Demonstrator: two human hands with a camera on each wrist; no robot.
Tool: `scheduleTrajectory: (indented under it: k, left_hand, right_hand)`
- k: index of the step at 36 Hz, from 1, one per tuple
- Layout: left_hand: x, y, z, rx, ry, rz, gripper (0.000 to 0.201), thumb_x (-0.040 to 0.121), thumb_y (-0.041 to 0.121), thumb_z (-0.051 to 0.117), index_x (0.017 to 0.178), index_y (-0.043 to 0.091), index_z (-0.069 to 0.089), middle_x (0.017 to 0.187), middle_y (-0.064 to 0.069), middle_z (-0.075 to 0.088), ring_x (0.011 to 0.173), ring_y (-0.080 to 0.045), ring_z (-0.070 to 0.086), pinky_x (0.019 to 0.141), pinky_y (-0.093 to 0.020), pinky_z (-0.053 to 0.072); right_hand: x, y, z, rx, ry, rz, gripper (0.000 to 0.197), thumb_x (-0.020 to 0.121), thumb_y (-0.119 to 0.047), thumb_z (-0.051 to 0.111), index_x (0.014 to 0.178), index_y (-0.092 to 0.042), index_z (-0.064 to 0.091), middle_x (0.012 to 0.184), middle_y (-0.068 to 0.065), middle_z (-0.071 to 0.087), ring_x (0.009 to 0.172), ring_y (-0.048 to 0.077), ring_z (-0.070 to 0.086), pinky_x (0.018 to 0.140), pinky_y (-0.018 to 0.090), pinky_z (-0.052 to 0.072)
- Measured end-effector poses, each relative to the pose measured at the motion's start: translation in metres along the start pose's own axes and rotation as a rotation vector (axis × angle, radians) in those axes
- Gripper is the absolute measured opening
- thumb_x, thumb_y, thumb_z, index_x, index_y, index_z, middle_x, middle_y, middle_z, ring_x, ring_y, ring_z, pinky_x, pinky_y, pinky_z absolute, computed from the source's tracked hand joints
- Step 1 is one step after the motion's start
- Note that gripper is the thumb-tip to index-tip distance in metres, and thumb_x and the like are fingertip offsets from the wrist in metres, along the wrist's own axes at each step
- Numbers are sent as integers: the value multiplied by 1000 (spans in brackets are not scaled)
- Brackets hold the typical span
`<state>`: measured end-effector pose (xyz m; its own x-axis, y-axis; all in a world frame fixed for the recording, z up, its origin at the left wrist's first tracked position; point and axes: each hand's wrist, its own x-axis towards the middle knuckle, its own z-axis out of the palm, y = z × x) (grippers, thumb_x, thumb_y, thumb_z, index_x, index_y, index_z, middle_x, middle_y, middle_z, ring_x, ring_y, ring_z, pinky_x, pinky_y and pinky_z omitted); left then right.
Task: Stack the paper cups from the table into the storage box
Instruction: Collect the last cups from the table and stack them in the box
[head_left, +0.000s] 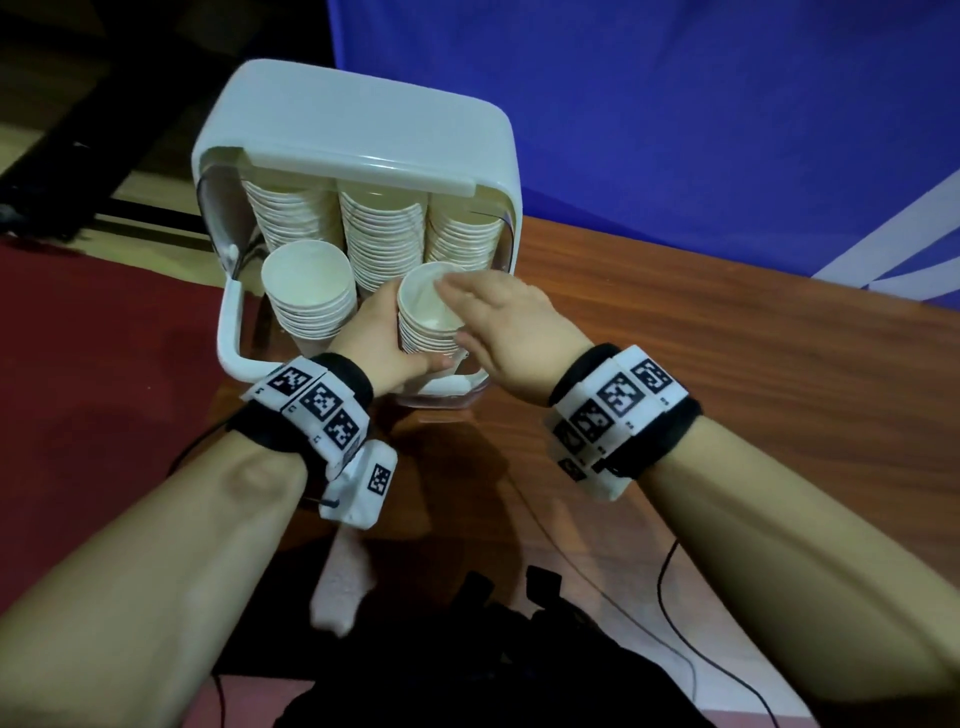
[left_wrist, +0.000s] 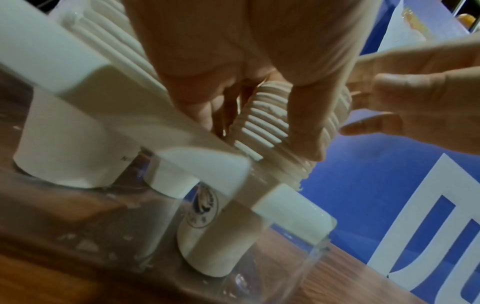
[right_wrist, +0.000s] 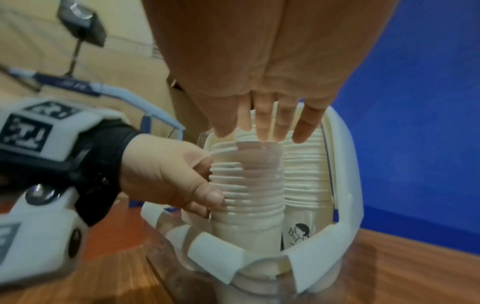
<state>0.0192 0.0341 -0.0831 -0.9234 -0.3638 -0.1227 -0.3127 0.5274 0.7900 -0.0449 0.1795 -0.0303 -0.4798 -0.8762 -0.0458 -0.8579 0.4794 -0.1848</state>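
Left hand (head_left: 382, 338) grips the side of one stack of paper cups (head_left: 428, 317), fingers curled round it; right hand (head_left: 511, 325), fingers straight, rests flat over that stack's top rim. Five stacks stand inside the storage box (head_left: 358, 119): three along its back, two at its front opening, the held stack being the right-hand front one. Box stands on a wooden table (head_left: 727, 374).
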Motion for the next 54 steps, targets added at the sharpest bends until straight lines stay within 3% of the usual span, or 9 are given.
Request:
scheduleTrajectory:
  k: [3, 6, 12, 21, 29, 34, 38, 42, 54]
  left_hand:
    - [-2, 0, -3, 96, 1, -7, 89, 65, 28, 81, 137, 12, 31, 137, -8, 44, 125, -25, 42, 103, -34, 34]
    - [-3, 1, -6, 204, -4, -43, 85, 68, 35, 78, 137, 14, 33, 137, -9, 46, 122, -26, 46, 101, -39, 37]
    - [-3, 2, -9, 221, 8, -98, 72, 72, 31, 74, 132, 15, 37, 126, -8, 56, 109, -27, 56, 95, -42, 44]
    - [7, 4, -11, 151, 30, -123, 57, 77, 26, 69, 126, 13, 44, 122, -11, 58, 109, -31, 57, 95, -47, 45]
    - [-18, 9, -24, 88, -63, -130, 47, 87, 21, 59, 131, 20, 43, 125, -1, 58, 109, -18, 59, 96, -34, 44]
    - [-37, -5, -55, 110, 91, -231, 11, 86, 23, 60, 91, 14, 58, 84, -6, 66, 75, -21, 67, 80, -41, 55]
    - [-33, -28, -74, 159, 261, -351, 42, 73, 29, 75, 100, 11, 49, 100, -10, 60, 89, -27, 61, 82, -44, 53]
    - [-18, -40, -73, 47, 189, -366, 86, 66, 27, 81, 134, 10, 30, 136, -12, 45, 117, -29, 52, 100, -43, 42]
    - [5, -39, -63, 90, 144, -290, 72, 72, 20, 75, 132, 7, 37, 130, -15, 53, 119, -31, 50, 85, -29, 35]
  right_hand:
    - [-10, 8, 2, 279, 196, 196, 58, 92, -19, 50, 144, -11, 26, 140, 14, 40, 128, 28, 40, 106, 35, 31]
    - [-9, 11, 4, 328, -26, 380, 62, 90, -20, 54, 144, -12, 23, 134, 12, 48, 119, 25, 49, 98, 31, 38]
    - [10, 5, 23, 502, -147, 403, 54, 86, -27, 61, 132, -10, 38, 97, -2, 50, 88, 14, 49, 74, 23, 34]
    - [29, 5, 23, 505, -132, 456, 36, 90, -25, 54, 122, -8, 47, 69, -12, 43, 78, 15, 45, 52, 15, 28]
    - [25, 4, 21, 523, -157, 483, 39, 91, -26, 53, 126, -11, 47, 91, 0, 54, 82, 15, 50, 65, 18, 31]
    - [28, -2, 23, 522, -189, 506, 47, 89, -31, 56, 129, -8, 44, 110, 7, 59, 108, 23, 54, 74, 21, 31]
    - [31, -4, 27, 523, -178, 545, 52, 90, -35, 55, 131, -7, 41, 126, 11, 55, 114, 25, 52, 78, 23, 33]
    - [34, -5, 29, 517, -172, 574, 52, 89, -35, 55, 130, -6, 41, 127, 11, 55, 114, 25, 52, 76, 23, 32]
    - [39, -4, 28, 492, -196, 597, 53, 87, -37, 58, 128, -6, 43, 120, 11, 57, 107, 25, 54, 74, 24, 31]
